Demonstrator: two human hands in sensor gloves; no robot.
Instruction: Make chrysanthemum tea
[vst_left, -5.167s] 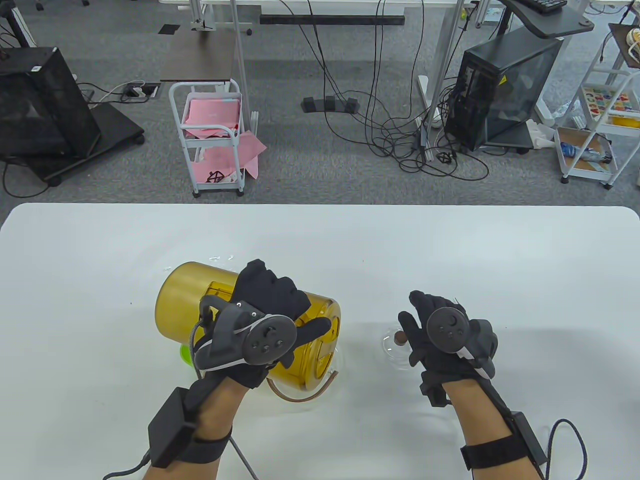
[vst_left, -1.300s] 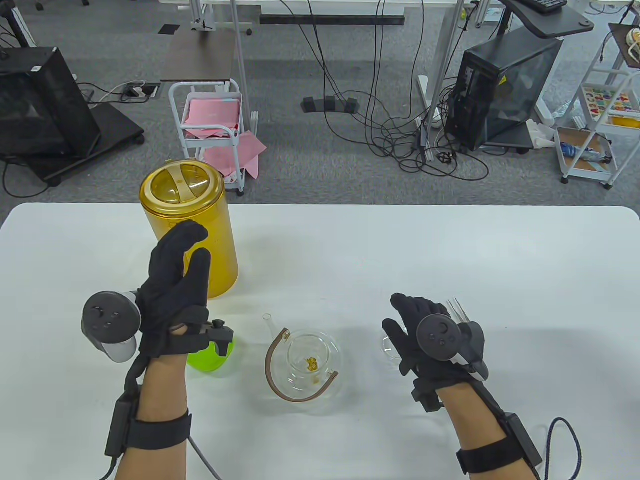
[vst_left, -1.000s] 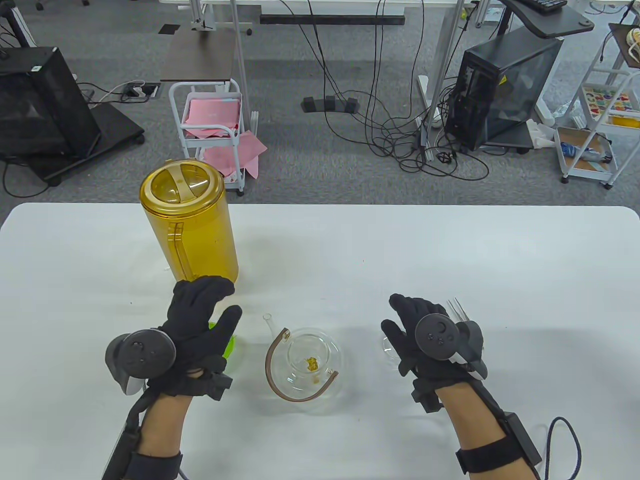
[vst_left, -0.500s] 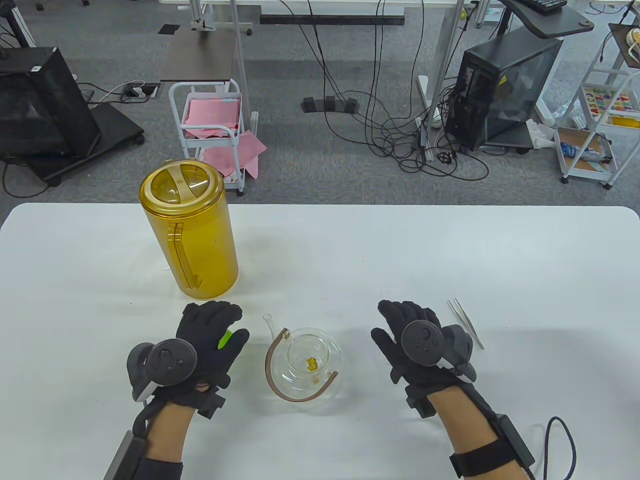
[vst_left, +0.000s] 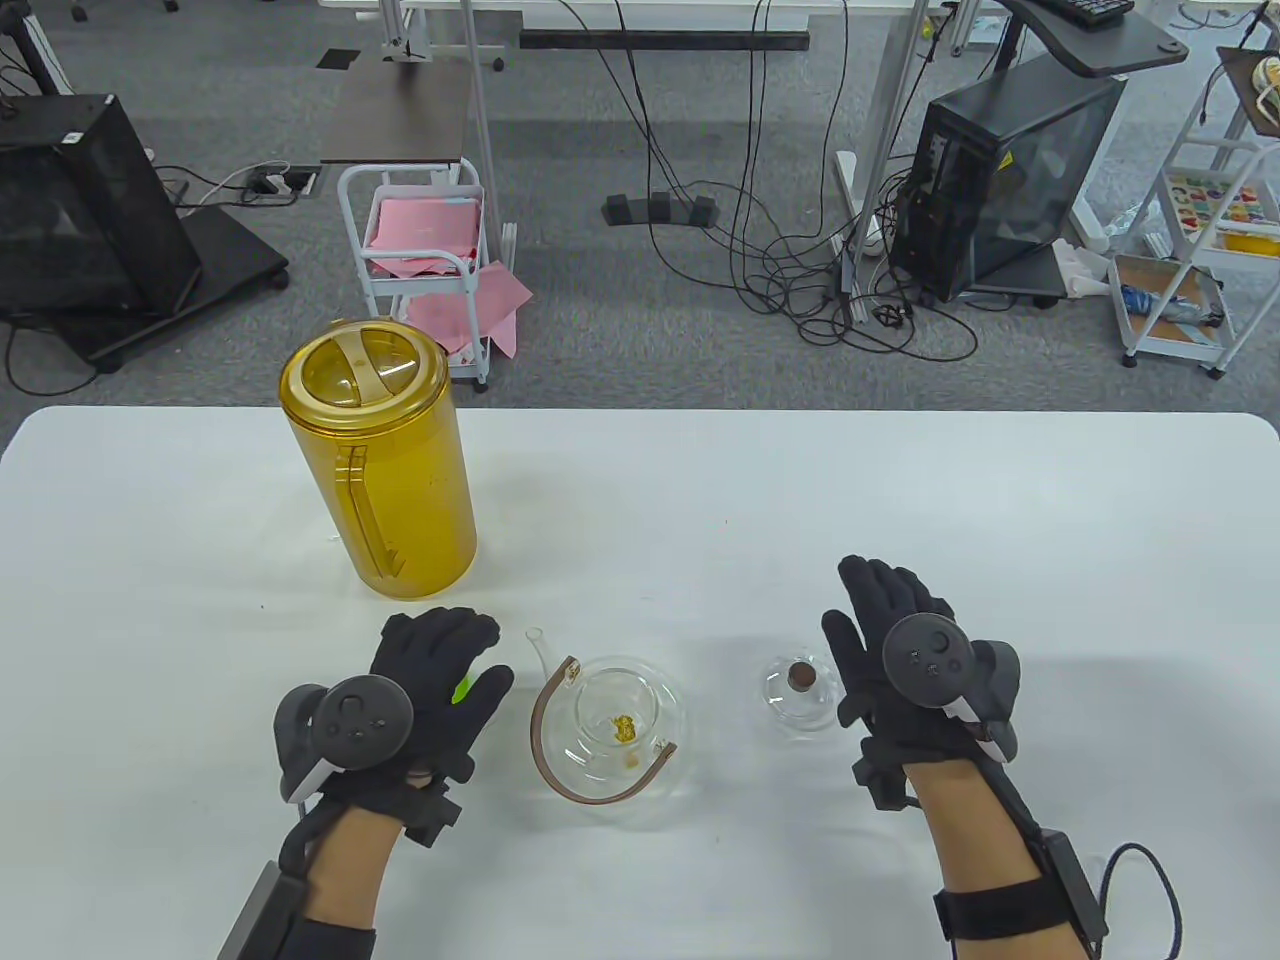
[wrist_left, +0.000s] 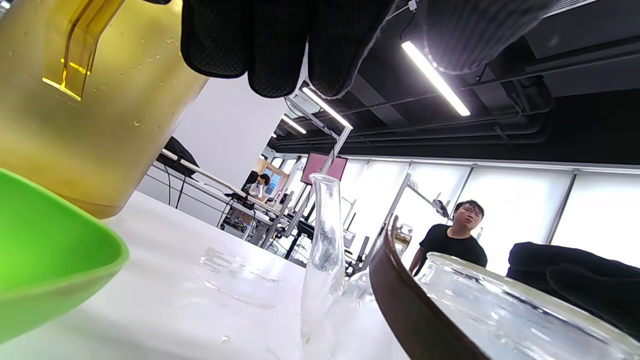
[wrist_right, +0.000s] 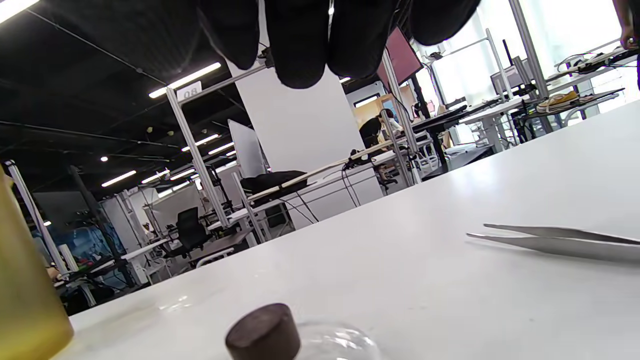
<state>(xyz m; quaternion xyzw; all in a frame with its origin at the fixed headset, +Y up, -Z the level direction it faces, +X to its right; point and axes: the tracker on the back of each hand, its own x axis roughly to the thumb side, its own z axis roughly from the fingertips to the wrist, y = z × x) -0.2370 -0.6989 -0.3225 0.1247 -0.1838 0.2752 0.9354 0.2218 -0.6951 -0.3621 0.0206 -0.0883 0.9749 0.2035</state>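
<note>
A glass teapot (vst_left: 610, 725) with a brown hoop handle stands at the table's front centre, without its lid, a bit of yellow chrysanthemum (vst_left: 625, 728) on its bottom. Its glass lid (vst_left: 798, 685) with a brown knob (wrist_right: 262, 332) lies to the right. The tall yellow pitcher (vst_left: 380, 470) stands upright behind. My left hand (vst_left: 440, 660) hovers over a green bowl (vst_left: 462, 690), fingers relaxed and holding nothing. My right hand (vst_left: 880, 620) hangs just right of the lid, fingers straight, empty. Metal tweezers (wrist_right: 555, 241) lie beyond it, hidden in the table view.
Small water drops lie on the white table (vst_left: 700, 500) near the teapot's spout (wrist_left: 322, 240). The green bowl (wrist_left: 45, 260) sits close against the pitcher's base (wrist_left: 90, 115). Beyond the far edge is floor with carts, cables and computer cases. A person in black stands in the background.
The left hand put the pitcher upright at the back left, let go and came back over the green bowl. The right hand slid right, uncovering the lid and covering the tweezers.
</note>
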